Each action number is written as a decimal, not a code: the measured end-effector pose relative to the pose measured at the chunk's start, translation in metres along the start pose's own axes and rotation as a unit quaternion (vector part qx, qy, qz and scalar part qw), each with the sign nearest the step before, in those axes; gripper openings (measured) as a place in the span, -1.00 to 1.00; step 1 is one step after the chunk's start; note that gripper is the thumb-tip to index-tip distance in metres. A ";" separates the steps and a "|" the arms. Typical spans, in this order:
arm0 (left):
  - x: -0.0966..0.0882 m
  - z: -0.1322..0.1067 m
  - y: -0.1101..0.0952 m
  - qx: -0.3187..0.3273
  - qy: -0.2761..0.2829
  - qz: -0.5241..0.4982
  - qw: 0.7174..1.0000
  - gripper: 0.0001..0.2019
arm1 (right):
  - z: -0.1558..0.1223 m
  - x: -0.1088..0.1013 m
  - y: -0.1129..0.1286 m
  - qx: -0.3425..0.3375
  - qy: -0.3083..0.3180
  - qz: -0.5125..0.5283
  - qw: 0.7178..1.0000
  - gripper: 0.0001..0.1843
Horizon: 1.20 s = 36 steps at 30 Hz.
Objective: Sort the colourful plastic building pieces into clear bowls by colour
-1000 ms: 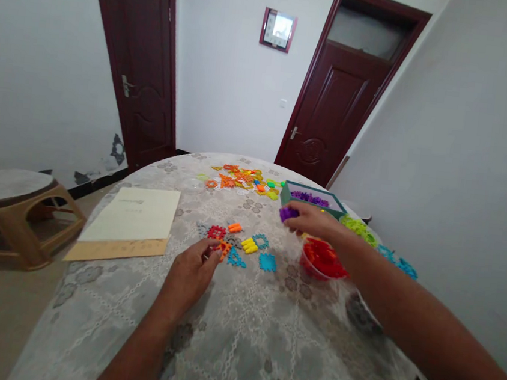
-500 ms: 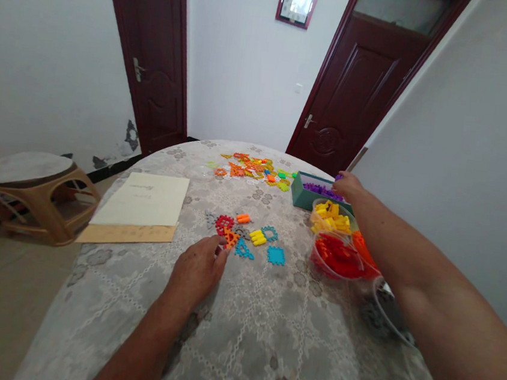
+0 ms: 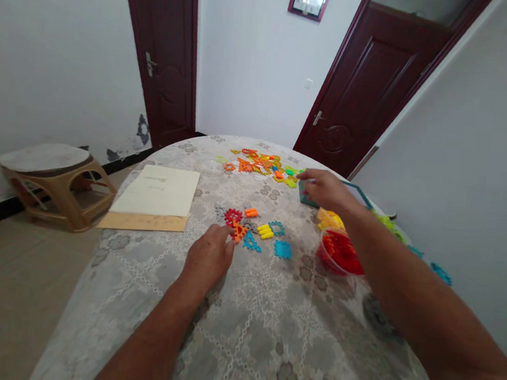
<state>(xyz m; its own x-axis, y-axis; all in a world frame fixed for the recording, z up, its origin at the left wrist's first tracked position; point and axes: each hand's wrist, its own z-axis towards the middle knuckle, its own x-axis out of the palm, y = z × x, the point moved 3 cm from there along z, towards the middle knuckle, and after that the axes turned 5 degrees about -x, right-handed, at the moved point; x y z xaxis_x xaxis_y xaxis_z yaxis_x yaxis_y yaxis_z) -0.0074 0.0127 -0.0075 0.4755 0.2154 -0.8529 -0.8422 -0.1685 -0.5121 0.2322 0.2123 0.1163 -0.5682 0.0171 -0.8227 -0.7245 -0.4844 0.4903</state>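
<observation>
My left hand point(image 3: 208, 256) rests on the patterned tablecloth with its fingers curled, its fingertips touching an orange triangular plastic piece point(image 3: 239, 231) at the edge of a small cluster of red, yellow and teal pieces point(image 3: 262, 231). My right hand point(image 3: 324, 188) is stretched out over the near corner of a teal box point(image 3: 302, 196), palm down with the fingers loosely curled. I cannot make out anything in it. A larger heap of orange, yellow and green pieces point(image 3: 261, 166) lies just beyond the right hand.
A red tub of red pieces point(image 3: 339, 255) and a tub of yellow pieces point(image 3: 329, 218) stand under my right forearm. Cream paper on a brown envelope point(image 3: 155, 196) lies at the left. A low stool point(image 3: 55, 184) stands left of the round table. Two dark doors are behind.
My right hand carried a purple piece to the teal box and has come back left over the box's near corner, no piece showing. My left hand stayed by the orange triangle.
</observation>
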 end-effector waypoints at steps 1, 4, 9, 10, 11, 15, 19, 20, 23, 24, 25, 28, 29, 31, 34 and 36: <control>0.001 0.000 0.000 -0.003 0.000 0.005 1.000 -0.70 | -0.015 0.016 0.018 -0.064 0.062 -0.051 0.995 -0.60; 0.005 0.000 0.000 0.002 0.001 0.029 1.000 -0.64 | -0.062 0.065 0.054 -0.150 0.169 -0.149 0.962 -0.49; 0.017 0.000 -0.004 0.045 0.008 0.100 0.994 -0.62 | -0.096 0.122 0.055 -0.070 0.223 -0.224 0.946 -0.46; 0.019 0.000 -0.004 0.054 0.008 0.113 0.992 -0.62 | -0.097 0.125 0.052 -0.056 0.224 -0.230 0.945 -0.49; 0.021 0.000 -0.004 0.060 0.007 0.125 0.990 -0.63 | -0.098 0.127 0.049 -0.046 0.220 -0.235 0.946 -0.50; 0.027 0.002 -0.003 0.079 -0.009 0.157 0.984 -0.63 | -0.105 0.120 0.046 -0.029 0.189 -0.250 0.949 -0.55; 0.030 0.004 -0.003 0.081 -0.025 0.171 0.982 -0.66 | -0.119 0.092 0.054 -0.066 0.147 -0.256 0.953 -0.53; 0.031 0.004 -0.003 0.080 -0.029 0.172 0.981 -0.67 | -0.121 0.080 0.054 -0.077 0.132 -0.257 0.954 -0.52; 0.031 0.005 -0.002 0.075 -0.041 0.173 0.981 -0.70 | -0.113 0.033 0.039 -0.064 0.081 -0.283 0.953 -0.54; 0.031 0.005 -0.002 0.073 -0.044 0.174 0.981 -0.71 | -0.107 0.016 0.029 -0.042 0.069 -0.300 0.950 -0.56; 0.031 0.005 -0.002 0.071 -0.046 0.175 0.981 -0.71 | -0.099 0.000 0.017 -0.013 0.059 -0.318 0.946 -0.59; 0.031 0.005 -0.001 0.072 -0.056 0.175 0.980 -0.71 | -0.079 -0.041 -0.018 0.071 0.026 -0.349 0.934 -0.59; 0.031 0.005 -0.001 0.076 -0.060 0.175 0.980 -0.71 | -0.075 -0.050 -0.026 0.089 0.013 -0.351 0.932 -0.57; 0.031 0.005 0.000 0.081 -0.065 0.178 0.979 -0.70 | -0.075 -0.059 -0.035 0.108 -0.021 -0.344 0.933 -0.52; 0.032 0.004 0.001 0.082 -0.070 0.183 0.977 -0.68 | -0.097 -0.042 -0.020 0.071 -0.062 -0.286 0.954 -0.52; 0.031 0.004 0.000 0.082 -0.072 0.186 0.976 -0.65 | -0.124 -0.012 0.006 -0.006 -0.049 -0.215 0.975 -0.55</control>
<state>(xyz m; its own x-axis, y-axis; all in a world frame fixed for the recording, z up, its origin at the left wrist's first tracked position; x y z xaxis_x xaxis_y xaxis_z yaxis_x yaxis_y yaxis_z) 0.0062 0.0230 -0.0341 0.0972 0.3037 -0.9478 -0.9848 -0.1082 -0.1356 0.2830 0.1005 0.0935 -0.2481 0.3050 -0.9195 -0.8998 -0.4242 0.1021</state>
